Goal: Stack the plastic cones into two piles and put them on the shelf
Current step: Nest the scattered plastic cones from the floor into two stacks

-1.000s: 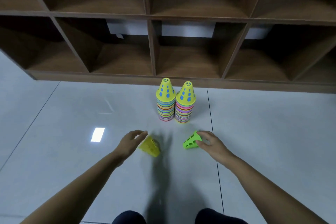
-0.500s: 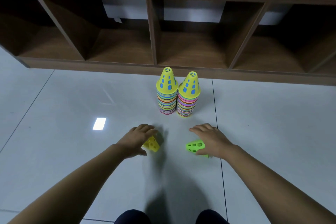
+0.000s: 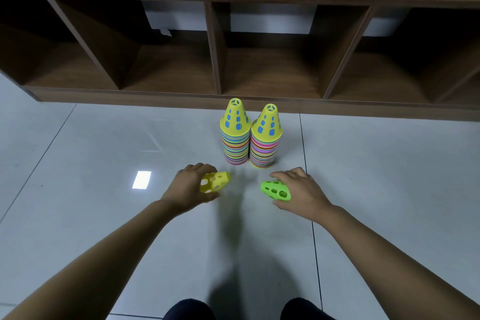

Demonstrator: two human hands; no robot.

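Floor [image 3: 91, 215] before shelf [image 3: 215, 60]: two cone piles [image 3: 235, 143].

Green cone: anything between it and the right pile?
Nothing visible. The right hand holds the green cone on its side, and only bare floor lies between it and the right pile.

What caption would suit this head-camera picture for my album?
Left hand holds a yellow cone, right hand a green cone, before two cone stacks by the shelf.
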